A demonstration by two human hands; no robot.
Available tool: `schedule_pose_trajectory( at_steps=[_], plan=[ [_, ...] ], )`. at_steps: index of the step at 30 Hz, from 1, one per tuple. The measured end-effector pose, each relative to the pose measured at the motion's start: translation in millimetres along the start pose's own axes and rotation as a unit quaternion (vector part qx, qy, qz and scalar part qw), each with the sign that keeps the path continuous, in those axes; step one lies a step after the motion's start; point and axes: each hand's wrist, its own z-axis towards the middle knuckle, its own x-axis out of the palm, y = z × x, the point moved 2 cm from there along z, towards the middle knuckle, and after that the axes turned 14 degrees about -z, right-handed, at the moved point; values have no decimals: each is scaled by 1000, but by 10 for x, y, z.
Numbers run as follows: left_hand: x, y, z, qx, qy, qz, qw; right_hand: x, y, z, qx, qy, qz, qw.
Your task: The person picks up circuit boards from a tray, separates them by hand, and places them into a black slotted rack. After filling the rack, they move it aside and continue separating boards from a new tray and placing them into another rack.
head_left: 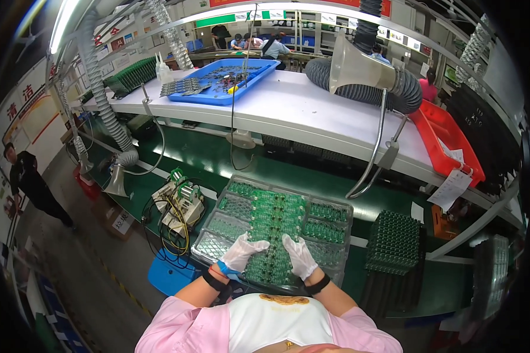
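A long panel of green circuit boards (277,220) lies lengthwise in front of me, over a clear plastic tray (201,244). My left hand (243,253), in a white glove, grips the panel's left edge near its closer end, thumb on top. Across from it, my right hand (299,257), gloved too, holds the right edge the same way. Fingers under the panel are hidden. More small green boards (325,231) sit in the tray's compartments on the right. The left-hand compartments show a bare textured floor in places.
Left of the tray stand solder-wire feeders (179,206) with tangled cables. A stack of green boards (394,242) rises at the right. On the raised shelf are a blue tray (209,99) of parts, a fume hood (359,70) and a red bin (444,144). One person (35,185) stands at far left.
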Motion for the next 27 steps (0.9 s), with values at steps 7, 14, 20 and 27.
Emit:
schedule_pose_trajectory(
  at_steps=[7,14,20,27],
  plan=[
    [-486,546,126,23,-26,-271,962,607,-37,279,403,78,609,679],
    [-1842,1436,54,229,-298,442,815,123,-206,405,526,-56,536,658],
    [-2112,1775,214,20,-416,-118,901,209,-297,-66,566,-54,451,688],
    [-1972,1481,330,-43,-467,-161,868,276,-166,26,557,-18,505,659]
  ],
)
